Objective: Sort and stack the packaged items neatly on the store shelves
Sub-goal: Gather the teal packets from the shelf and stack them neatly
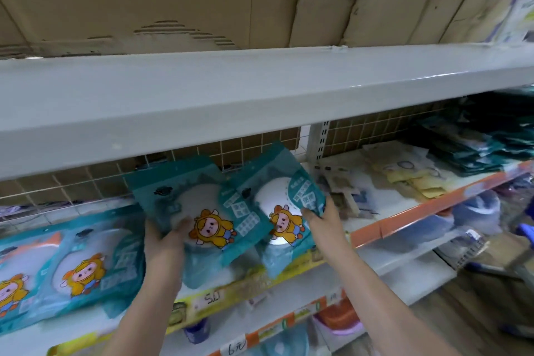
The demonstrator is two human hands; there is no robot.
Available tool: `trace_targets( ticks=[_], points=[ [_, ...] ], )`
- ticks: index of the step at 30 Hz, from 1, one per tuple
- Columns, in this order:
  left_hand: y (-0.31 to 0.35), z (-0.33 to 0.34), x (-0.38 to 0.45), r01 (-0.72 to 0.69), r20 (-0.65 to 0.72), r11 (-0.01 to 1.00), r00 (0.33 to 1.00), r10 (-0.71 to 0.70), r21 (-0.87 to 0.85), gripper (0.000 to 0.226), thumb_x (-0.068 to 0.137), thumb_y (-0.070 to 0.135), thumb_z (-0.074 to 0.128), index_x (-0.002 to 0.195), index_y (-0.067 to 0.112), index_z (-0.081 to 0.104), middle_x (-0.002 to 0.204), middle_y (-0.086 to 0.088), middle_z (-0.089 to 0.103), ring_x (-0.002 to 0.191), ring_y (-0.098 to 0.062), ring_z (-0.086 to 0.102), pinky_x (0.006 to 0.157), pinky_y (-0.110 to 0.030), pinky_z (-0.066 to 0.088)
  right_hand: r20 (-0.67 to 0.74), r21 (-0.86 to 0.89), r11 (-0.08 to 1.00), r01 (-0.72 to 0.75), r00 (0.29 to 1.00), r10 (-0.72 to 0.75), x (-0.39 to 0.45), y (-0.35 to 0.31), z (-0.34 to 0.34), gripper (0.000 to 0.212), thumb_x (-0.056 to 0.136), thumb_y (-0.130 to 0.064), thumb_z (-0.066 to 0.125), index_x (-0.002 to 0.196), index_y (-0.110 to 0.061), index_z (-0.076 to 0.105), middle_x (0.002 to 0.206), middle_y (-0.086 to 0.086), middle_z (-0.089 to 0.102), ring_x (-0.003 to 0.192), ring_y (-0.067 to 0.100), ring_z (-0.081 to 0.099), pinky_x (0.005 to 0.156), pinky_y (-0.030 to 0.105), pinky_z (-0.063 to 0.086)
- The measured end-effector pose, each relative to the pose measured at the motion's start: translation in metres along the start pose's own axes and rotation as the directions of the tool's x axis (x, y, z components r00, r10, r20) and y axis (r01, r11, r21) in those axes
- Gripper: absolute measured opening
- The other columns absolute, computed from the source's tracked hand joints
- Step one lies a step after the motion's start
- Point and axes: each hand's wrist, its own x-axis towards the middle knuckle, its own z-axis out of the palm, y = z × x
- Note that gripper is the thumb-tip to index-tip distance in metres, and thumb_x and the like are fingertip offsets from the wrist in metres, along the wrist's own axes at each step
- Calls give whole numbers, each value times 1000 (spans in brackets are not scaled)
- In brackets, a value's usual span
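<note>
A person's left hand (166, 235) and right hand (323, 218) are each gripping a teal packet, the left packet (199, 202) and right packet (284, 202), thumbs on the fronts, held tilted over the middle shelf (372, 228) w/ edges overlapping. Likely risk: slick film is slipping, or a packet is catching the upper shelf (260, 101) lip & toppling the stacked teal packets (69, 269) at left. Fingers behind packets are hidden; print is too blurred to read.
</note>
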Motion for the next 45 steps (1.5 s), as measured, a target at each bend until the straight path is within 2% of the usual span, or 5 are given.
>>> trace_targets(
  ticks=[23,27,34,41,45],
  points=[
    [-28,337,-154,200,89,979,977,-195,-47,44,92,23,59,132,14,44,109,-1,53,90,-21,50,84,-34,41,-48,209,968,-136,988,149,117,50,-332,28,93,-13,58,115,-27,46,90,-13,61,78,2,60,57,18,45],
    [-34,390,-151,224,148,975,964,-219,-14,26,89,21,61,112,18,49,85,3,57,73,-14,54,63,-28,42,-93,199,970,-141,982,162,144,61,-366,29,93,-15,58,118,-26,48,93,-12,62,78,1,61,53,14,44],
    [-52,488,-136,270,228,962,935,-272,40,47,83,27,66,127,12,54,112,-7,59,92,-25,56,78,-34,42,-178,184,973,-142,968,175,204,72,-436,30,91,-13,60,117,-25,50,99,-3,64,83,10,63,61,24,50],
    [-52,574,-126,315,276,939,898,-342,138,19,87,29,62,82,11,60,94,-18,63,70,-23,55,71,-32,43,-295,233,955,-184,922,250,265,80,-501,31,90,-17,63,117,-20,48,92,-5,59,77,13,58,75,39,55],
    [-47,601,-133,269,312,954,903,-297,130,12,92,23,57,83,15,58,86,-11,60,82,-27,57,81,-37,43,-276,225,948,-223,919,282,311,91,-521,91,64,-47,75,142,-23,35,137,3,51,116,27,57,96,50,49]
  ],
)
